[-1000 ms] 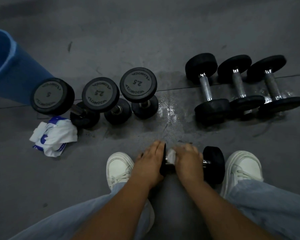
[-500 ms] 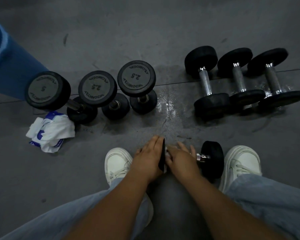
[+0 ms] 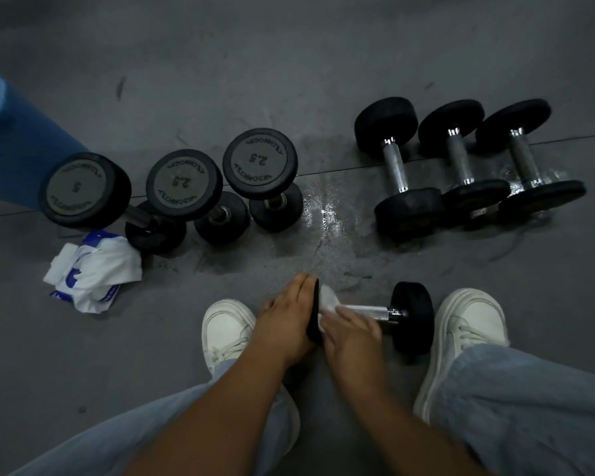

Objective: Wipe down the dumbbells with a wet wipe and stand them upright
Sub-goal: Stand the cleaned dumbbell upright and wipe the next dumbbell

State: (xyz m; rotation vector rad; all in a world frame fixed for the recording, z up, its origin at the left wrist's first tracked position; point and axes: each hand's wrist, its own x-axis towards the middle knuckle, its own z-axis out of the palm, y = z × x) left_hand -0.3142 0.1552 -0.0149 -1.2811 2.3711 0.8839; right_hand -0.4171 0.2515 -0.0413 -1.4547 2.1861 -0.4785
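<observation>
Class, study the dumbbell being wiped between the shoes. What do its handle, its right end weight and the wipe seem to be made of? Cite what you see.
The handle looks like steel, chrome-bright: it gleams silver. The right end weight is probably rubber-coated: matte black, no glare. The wipe seems soft white nonwoven cloth or paper: it bunches under the right hand.
</observation>
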